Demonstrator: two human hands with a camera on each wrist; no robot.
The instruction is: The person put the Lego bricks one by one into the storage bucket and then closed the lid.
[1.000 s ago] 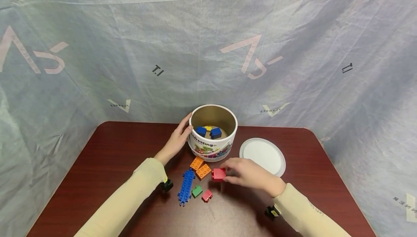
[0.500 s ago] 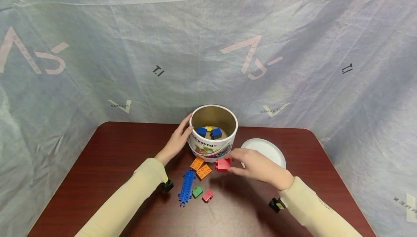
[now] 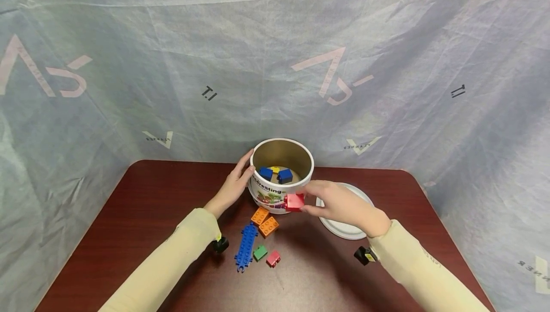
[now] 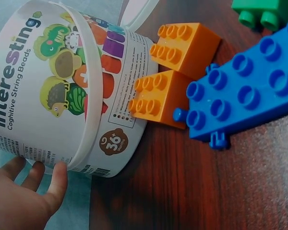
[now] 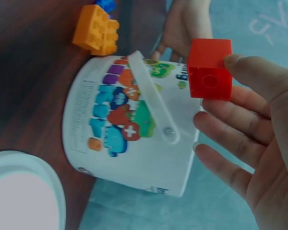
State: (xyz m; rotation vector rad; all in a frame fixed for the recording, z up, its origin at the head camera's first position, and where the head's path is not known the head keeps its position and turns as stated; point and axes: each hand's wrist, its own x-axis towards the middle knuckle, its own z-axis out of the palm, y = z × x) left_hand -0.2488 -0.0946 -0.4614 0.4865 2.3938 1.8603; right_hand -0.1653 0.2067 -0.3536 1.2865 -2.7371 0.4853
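A white toy bucket [image 3: 273, 196] with printed "Interesting" lettering stands at the back of the table. My left hand [image 3: 232, 184] rests against its left side, thumb and fingers spread along the outer wall near the rim. In the left wrist view the fingertips [image 4: 60, 178] touch the bucket's printed wall. My right hand [image 3: 339, 204] pinches a red toy brick [image 3: 294, 202] between thumb and fingers, in front of the bucket's right side. The right wrist view shows this brick's [image 5: 210, 69] hollow underside. Inside the bucket lie two blue bricks [image 3: 285, 175] and a yellow piece [image 3: 274, 169].
Two orange bricks [image 3: 268, 226], a long blue studded plate [image 3: 246, 247], a green brick [image 3: 259, 253] and a small red brick [image 3: 273, 258] lie before the bucket. A white round lid [image 3: 343, 230] lies to the right, partly under the right hand. A grey curtain [image 3: 266, 64] hangs behind.
My right hand has carried the red brick up and away from the table, toward the bucket's front right. My left hand has stayed on the bucket.
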